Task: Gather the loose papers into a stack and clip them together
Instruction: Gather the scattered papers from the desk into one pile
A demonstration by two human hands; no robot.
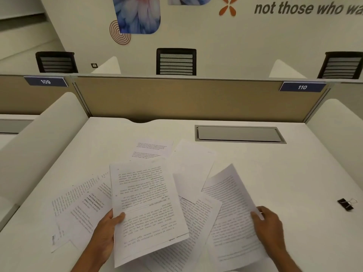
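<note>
Right, status: left grip (107, 232) is pinched on the near-left edge of a printed sheet (147, 203), thumb on top, with the sheet lifted off the pile and tilted. Right grip (269, 226) holds the right edge of a second printed sheet (229, 209), fingers curled over it, far corner curling up. The other loose papers (78, 209) lie fanned on the desk (294, 173) around and under those two: a couple skewed out left, a blank one and a part-covered printed one further back, one more under the middle. Nothing squared up yet. Binder clip (346, 204) sits alone on the desk, well to the right of the papers. Risks as I see them: both holds are single-edge, so the sheets will flop and can catch a neighbour's corner when brought together, folding or dragging it. Sweeping across the fan could shove the left ones toward the desk edge. Orientations look mixed, so pages may end up flipped. Clipping before tapping the edges flush could leave a sheet outside the clip's bite.
</note>
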